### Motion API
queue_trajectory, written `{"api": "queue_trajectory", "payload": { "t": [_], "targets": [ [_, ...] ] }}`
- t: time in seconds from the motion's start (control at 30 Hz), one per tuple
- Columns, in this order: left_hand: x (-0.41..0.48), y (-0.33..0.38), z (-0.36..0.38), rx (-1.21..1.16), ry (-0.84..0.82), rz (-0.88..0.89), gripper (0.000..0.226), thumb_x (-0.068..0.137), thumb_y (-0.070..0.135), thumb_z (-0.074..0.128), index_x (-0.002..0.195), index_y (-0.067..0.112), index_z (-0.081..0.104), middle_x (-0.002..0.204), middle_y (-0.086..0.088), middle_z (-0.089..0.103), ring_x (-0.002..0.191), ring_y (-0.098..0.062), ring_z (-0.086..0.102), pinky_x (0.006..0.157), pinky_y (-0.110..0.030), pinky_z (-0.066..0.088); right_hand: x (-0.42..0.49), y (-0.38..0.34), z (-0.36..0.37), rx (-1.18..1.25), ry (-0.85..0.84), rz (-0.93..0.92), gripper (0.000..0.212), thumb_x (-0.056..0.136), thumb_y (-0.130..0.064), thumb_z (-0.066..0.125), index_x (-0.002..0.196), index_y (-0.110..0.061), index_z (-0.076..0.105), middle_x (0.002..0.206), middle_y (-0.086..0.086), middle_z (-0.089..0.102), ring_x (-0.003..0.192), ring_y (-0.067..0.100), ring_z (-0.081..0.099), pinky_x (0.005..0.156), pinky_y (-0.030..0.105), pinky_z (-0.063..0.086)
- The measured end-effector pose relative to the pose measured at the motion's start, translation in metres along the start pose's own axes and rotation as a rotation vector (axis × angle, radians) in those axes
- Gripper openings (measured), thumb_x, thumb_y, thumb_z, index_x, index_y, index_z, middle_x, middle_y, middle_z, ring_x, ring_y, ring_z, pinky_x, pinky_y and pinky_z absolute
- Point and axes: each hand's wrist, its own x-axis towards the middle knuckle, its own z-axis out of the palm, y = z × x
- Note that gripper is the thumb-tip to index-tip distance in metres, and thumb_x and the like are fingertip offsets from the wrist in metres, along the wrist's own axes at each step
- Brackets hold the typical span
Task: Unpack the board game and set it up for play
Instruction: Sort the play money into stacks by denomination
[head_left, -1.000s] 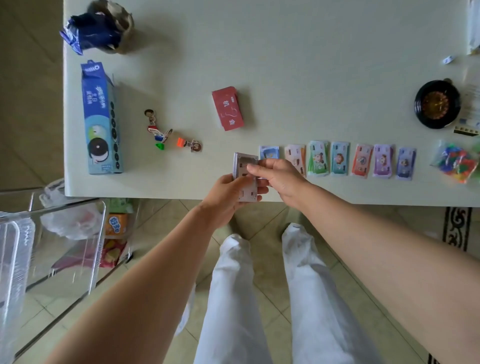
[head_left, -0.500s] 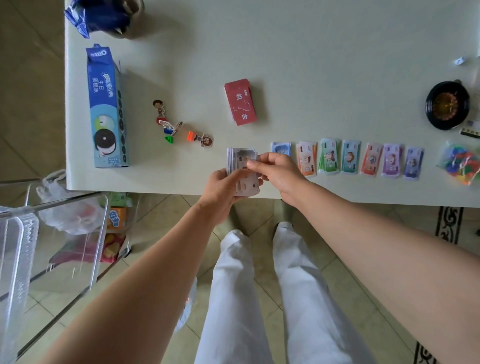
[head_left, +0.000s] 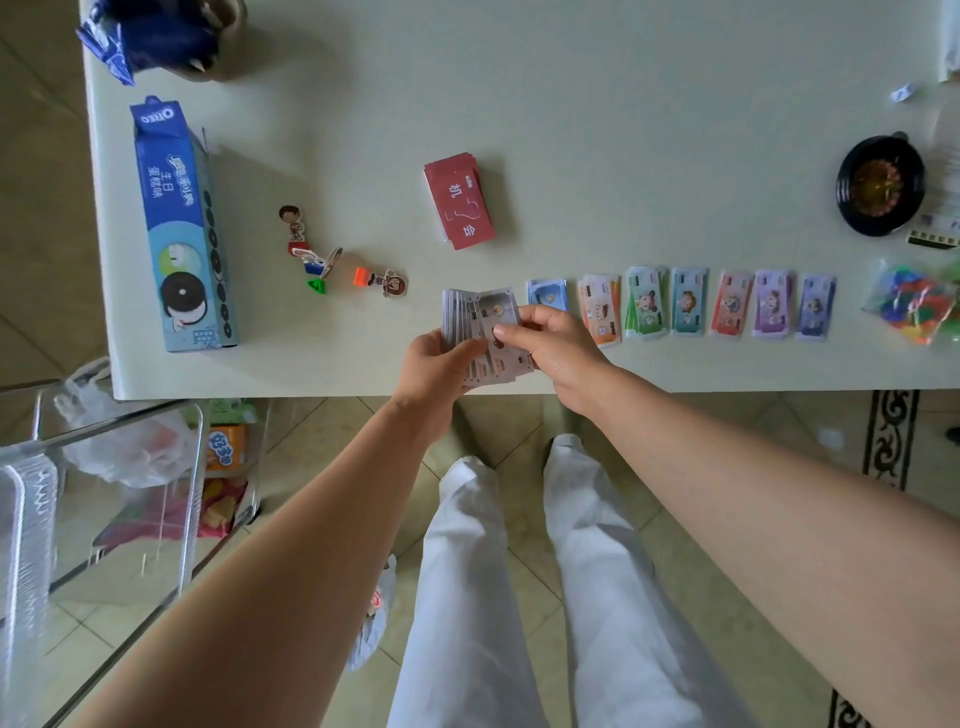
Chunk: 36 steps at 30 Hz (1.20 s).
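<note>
My left hand (head_left: 439, 364) grips a fanned stack of grey play-money notes (head_left: 475, 312) over the table's near edge. My right hand (head_left: 550, 343) pinches the top note of that stack. To the right lies a row of sorted money piles (head_left: 691, 306), blue, orange, green, teal, red and purple. A red card deck (head_left: 460, 205) lies further back. Cardboard character pawns (head_left: 332, 260) on coloured bases lie to the left.
A blue cookie box (head_left: 182, 228) lies at the table's (head_left: 623, 104) left. A black roulette wheel (head_left: 880, 187) and a bag of coloured pieces (head_left: 917, 301) sit at the right. A clear plastic cart (head_left: 104, 493) stands left of my legs.
The notes in my left hand have fanned out more, and my right fingers have slid across the top note. The view has shifted slightly.
</note>
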Motion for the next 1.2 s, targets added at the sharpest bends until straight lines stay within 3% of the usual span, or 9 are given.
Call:
{"api": "queue_trajectory", "payload": {
  "t": [0.23, 0.3, 0.37, 0.47, 0.63, 0.8, 0.93, 1.07, 1.2],
  "targets": [
    [0.002, 0.003, 0.012, 0.085, 0.038, 0.033, 0.012, 0.086, 0.001, 0.064, 0.087, 0.013, 0.063, 0.082, -0.007, 0.069, 0.075, -0.016, 0.068, 0.069, -0.025, 0.057, -0.002, 0.003, -0.01, 0.074, 0.007, 0.01, 0.009, 0.088, -0.017, 0.067, 0.097, -0.017, 0.068, 0.1, 0.004, 0.071, 0.095, 0.017, 0.065, 0.077, 0.026, 0.05],
    [0.003, 0.002, 0.016, 0.075, 0.024, 0.016, 0.01, 0.087, 0.002, 0.062, 0.088, 0.011, 0.064, 0.084, -0.01, 0.07, 0.079, -0.021, 0.069, 0.074, -0.03, 0.058, -0.001, 0.006, -0.015, 0.095, 0.019, 0.015, 0.014, 0.088, -0.016, 0.066, 0.102, -0.013, 0.068, 0.101, 0.005, 0.071, 0.094, 0.017, 0.066, 0.076, 0.025, 0.05],
    [0.002, 0.002, 0.022, 0.045, -0.004, 0.008, 0.013, 0.089, 0.0, 0.056, 0.087, 0.01, 0.064, 0.081, -0.01, 0.07, 0.078, -0.022, 0.07, 0.076, -0.032, 0.058, 0.0, 0.01, -0.021, 0.123, 0.034, 0.021, 0.016, 0.089, -0.015, 0.066, 0.104, -0.012, 0.067, 0.102, 0.005, 0.071, 0.096, 0.018, 0.066, 0.081, 0.028, 0.053],
    [0.002, 0.001, 0.03, 0.115, 0.016, 0.04, 0.017, 0.088, -0.003, 0.057, 0.084, 0.013, 0.062, 0.075, -0.004, 0.07, 0.068, -0.013, 0.069, 0.067, -0.025, 0.058, -0.001, 0.017, -0.029, 0.135, 0.036, 0.034, 0.012, 0.09, -0.018, 0.065, 0.101, -0.017, 0.068, 0.102, 0.003, 0.072, 0.099, 0.019, 0.066, 0.088, 0.034, 0.053],
    [0.004, -0.003, 0.047, 0.106, 0.042, 0.028, 0.015, 0.087, -0.001, 0.058, 0.082, 0.012, 0.064, 0.072, -0.005, 0.07, 0.075, -0.024, 0.068, 0.077, -0.035, 0.058, 0.0, 0.027, -0.041, 0.213, 0.036, 0.044, 0.006, 0.091, -0.017, 0.064, 0.094, -0.019, 0.067, 0.101, 0.005, 0.072, 0.099, 0.022, 0.067, 0.091, 0.038, 0.053],
    [0.003, -0.005, 0.065, 0.139, 0.044, 0.05, 0.014, 0.086, -0.001, 0.062, 0.086, 0.012, 0.064, 0.08, -0.008, 0.071, 0.072, -0.022, 0.071, 0.069, -0.029, 0.058, -0.001, 0.029, -0.059, 0.244, 0.034, 0.044, 0.01, 0.093, -0.017, 0.06, 0.101, -0.017, 0.066, 0.107, 0.005, 0.069, 0.098, 0.019, 0.065, 0.088, 0.033, 0.052],
    [0.003, -0.003, 0.087, 0.089, 0.023, 0.034, 0.02, 0.09, 0.0, 0.051, 0.083, 0.01, 0.065, 0.07, -0.004, 0.072, 0.068, -0.02, 0.07, 0.07, -0.029, 0.059, 0.003, 0.028, -0.08, 0.255, 0.038, 0.049, 0.011, 0.093, -0.016, 0.06, 0.102, -0.015, 0.066, 0.109, 0.007, 0.07, 0.098, 0.019, 0.067, 0.087, 0.033, 0.053],
    [0.008, -0.006, 0.111, 0.138, 0.08, 0.069, 0.016, 0.087, -0.002, 0.057, 0.083, 0.012, 0.065, 0.072, -0.003, 0.071, 0.07, -0.019, 0.069, 0.074, -0.032, 0.059, 0.004, 0.026, -0.106, 0.239, -0.002, 0.035, 0.011, 0.092, -0.017, 0.061, 0.102, -0.017, 0.065, 0.103, 0.004, 0.07, 0.095, 0.017, 0.066, 0.077, 0.029, 0.052],
    [0.009, -0.006, 0.142, 0.112, 0.032, 0.029, 0.016, 0.092, 0.005, 0.05, 0.084, 0.011, 0.063, 0.069, -0.002, 0.071, 0.07, -0.016, 0.068, 0.078, -0.032, 0.057, 0.009, 0.026, -0.137, 0.211, 0.001, 0.025, 0.009, 0.093, -0.017, 0.059, 0.101, -0.017, 0.063, 0.104, 0.005, 0.069, 0.102, 0.021, 0.064, 0.093, 0.039, 0.051]
  ]
}}
